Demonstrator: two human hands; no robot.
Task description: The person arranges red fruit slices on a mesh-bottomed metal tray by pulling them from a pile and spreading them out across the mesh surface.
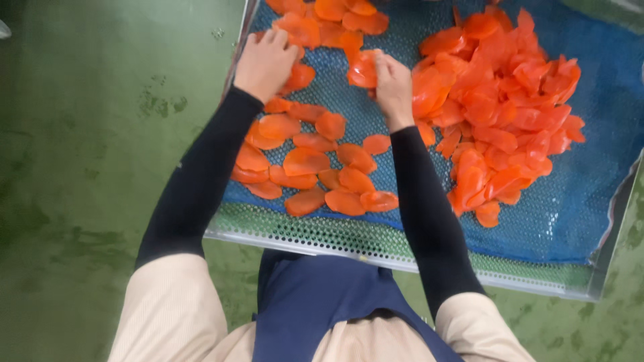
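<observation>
Pinching a glossy orange fruit slice (363, 69) between its fingers, the right hand (394, 86) lifts it over the blue mesh-lined perforated metal tray (376, 248). The left hand (266, 64) presses flat, fingers released, on spread slices (305, 161); a heaped pile (500, 100) lies right.

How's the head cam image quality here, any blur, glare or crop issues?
Head view: soft overall, slight motion blur on the right hand holding an orange slice; left hand rests on slices; lighting even, no hard shadows; faint sheen on the green floor; tray cropped at top and right.
</observation>
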